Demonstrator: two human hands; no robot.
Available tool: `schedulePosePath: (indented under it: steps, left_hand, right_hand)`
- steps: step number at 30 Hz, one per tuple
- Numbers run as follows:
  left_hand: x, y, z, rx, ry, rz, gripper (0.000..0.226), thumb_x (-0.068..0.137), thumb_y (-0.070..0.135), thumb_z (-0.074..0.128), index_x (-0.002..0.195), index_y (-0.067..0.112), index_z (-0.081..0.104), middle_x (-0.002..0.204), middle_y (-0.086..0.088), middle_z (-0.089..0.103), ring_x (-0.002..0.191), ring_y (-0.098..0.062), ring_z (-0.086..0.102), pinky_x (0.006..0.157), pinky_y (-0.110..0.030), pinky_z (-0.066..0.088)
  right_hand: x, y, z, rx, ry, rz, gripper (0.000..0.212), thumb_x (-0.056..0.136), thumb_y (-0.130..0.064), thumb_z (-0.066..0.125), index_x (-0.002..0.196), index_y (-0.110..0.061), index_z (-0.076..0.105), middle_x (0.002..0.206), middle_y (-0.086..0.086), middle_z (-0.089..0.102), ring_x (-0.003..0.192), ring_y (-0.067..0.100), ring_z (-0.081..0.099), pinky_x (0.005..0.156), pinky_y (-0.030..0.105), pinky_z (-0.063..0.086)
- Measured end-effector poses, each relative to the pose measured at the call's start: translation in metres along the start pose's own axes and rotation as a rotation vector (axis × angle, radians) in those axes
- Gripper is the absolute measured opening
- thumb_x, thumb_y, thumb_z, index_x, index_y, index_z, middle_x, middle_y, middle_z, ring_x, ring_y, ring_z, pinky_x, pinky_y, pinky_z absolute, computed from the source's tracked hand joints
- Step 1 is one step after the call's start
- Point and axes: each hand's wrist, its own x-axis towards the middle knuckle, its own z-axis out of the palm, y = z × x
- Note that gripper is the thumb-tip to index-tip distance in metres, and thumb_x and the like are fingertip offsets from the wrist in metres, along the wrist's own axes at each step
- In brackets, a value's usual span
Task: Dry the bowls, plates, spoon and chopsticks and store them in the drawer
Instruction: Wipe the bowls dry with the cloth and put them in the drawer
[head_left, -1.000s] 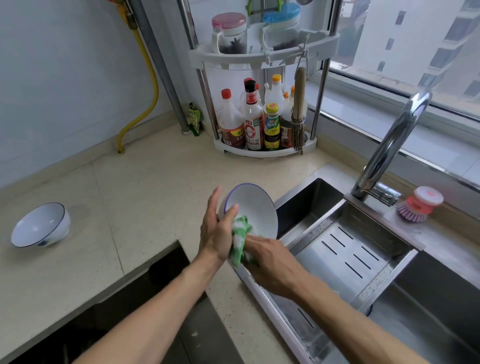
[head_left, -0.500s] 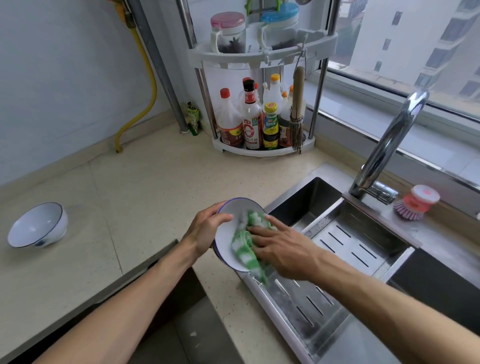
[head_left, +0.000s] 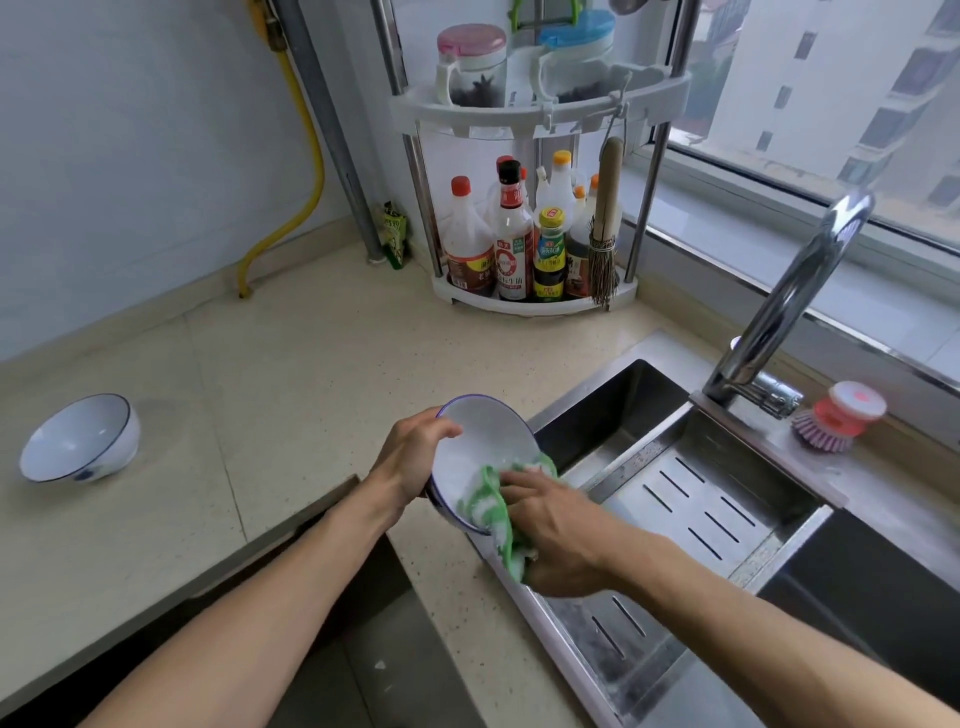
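Observation:
A white bowl with a blue rim (head_left: 480, 447) is held tilted above the counter edge beside the sink, its opening facing right. My left hand (head_left: 413, 460) grips its left rim, thumb inside. My right hand (head_left: 558, 535) holds a green and white cloth (head_left: 488, 512) and presses it into the bowl's lower inside. A second white bowl with a blue rim (head_left: 80, 441) lies tipped on the counter at the far left. No plates, spoon or chopsticks are in view.
A steel sink (head_left: 639, 395) with a slotted drain tray (head_left: 696, 499) lies to the right, under a tall tap (head_left: 789, 296). A red dish brush (head_left: 836, 415) sits behind it. A corner rack (head_left: 535, 301) holds bottles. A dark opening (head_left: 363, 582) shows below the counter edge.
The bowl has turned from facing me to tilting right, and my right hand has slid the cloth from its lower edge into the inside, then down toward the lower rim.

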Motion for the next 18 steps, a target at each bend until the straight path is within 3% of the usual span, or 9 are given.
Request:
schedulePosePath:
  steps: [2,4,6,8,10,12,14,18]
  left_hand:
    - [-0.003,-0.001,0.0,0.031,-0.049,-0.012,0.022,0.094,0.033,0.059,0.099,0.016,0.072,0.093,-0.006,0.069,0.081,-0.026,0.065,0.062,-0.03,0.044]
    - [-0.004,-0.003,-0.002,0.027,-0.101,-0.024,0.025,0.096,0.04,0.057,0.101,0.022,0.073,0.095,-0.007,0.071,0.081,-0.025,0.068,0.059,-0.027,0.047]
    - [-0.004,-0.005,-0.001,0.0,-0.139,-0.047,0.034,0.091,0.052,0.058,0.104,0.024,0.073,0.096,-0.009,0.072,0.079,-0.026,0.07,0.057,-0.026,0.049]
    - [-0.005,-0.004,0.004,-0.02,-0.186,-0.049,0.047,0.084,0.064,0.055,0.108,0.028,0.073,0.1,-0.008,0.075,0.084,-0.027,0.072,0.06,-0.027,0.05]
    - [-0.006,-0.004,0.012,-0.034,-0.243,-0.015,0.046,0.093,0.063,0.05,0.114,0.029,0.072,0.104,-0.005,0.076,0.091,-0.027,0.073,0.065,-0.029,0.052]
    - [-0.007,-0.004,0.019,-0.045,-0.26,0.006,0.042,0.099,0.056,0.045,0.116,0.027,0.072,0.105,-0.004,0.076,0.093,-0.025,0.074,0.068,-0.03,0.054]
    - [-0.008,-0.005,0.019,-0.067,-0.212,0.006,0.044,0.1,0.056,0.044,0.114,0.026,0.073,0.103,-0.005,0.076,0.091,-0.023,0.074,0.067,-0.03,0.054]
    - [-0.005,-0.007,0.007,-0.062,-0.12,0.011,0.041,0.099,0.056,0.046,0.108,0.027,0.074,0.105,-0.008,0.075,0.093,-0.027,0.073,0.065,-0.031,0.054]
  right_hand:
    - [-0.004,0.001,-0.011,0.236,-0.086,0.071,0.003,0.074,-0.011,0.051,0.075,-0.008,0.05,0.082,0.01,0.056,0.081,0.025,0.05,0.077,0.034,0.042]
    - [-0.006,0.007,-0.023,0.388,-0.078,0.166,0.009,0.067,-0.017,0.046,0.07,-0.008,0.047,0.071,0.01,0.05,0.065,0.021,0.041,0.059,0.034,0.037]
    - [-0.004,0.008,-0.025,0.433,0.158,0.306,0.017,0.064,-0.022,0.042,0.069,-0.008,0.05,0.072,0.012,0.054,0.064,0.021,0.046,0.057,0.035,0.04]
    - [0.004,0.001,-0.018,0.327,0.42,0.443,0.017,0.069,-0.019,0.049,0.073,-0.006,0.06,0.085,0.011,0.056,0.072,0.031,0.055,0.061,0.035,0.041]
    - [0.018,-0.012,-0.007,0.18,0.473,0.525,0.016,0.081,-0.016,0.059,0.091,-0.005,0.067,0.098,0.01,0.055,0.081,0.033,0.056,0.066,0.034,0.042]
    - [0.03,-0.025,0.001,0.235,0.458,0.495,0.019,0.088,-0.018,0.062,0.104,-0.01,0.067,0.108,0.006,0.051,0.09,0.024,0.05,0.073,0.03,0.04]
    - [0.034,-0.03,0.005,0.441,0.372,0.393,0.015,0.092,-0.017,0.061,0.103,-0.01,0.067,0.112,0.004,0.051,0.092,0.021,0.051,0.077,0.033,0.044]
    - [0.02,-0.018,-0.01,0.586,0.034,0.196,0.009,0.093,-0.019,0.052,0.09,-0.014,0.058,0.092,0.003,0.061,0.08,0.022,0.057,0.072,0.039,0.049]
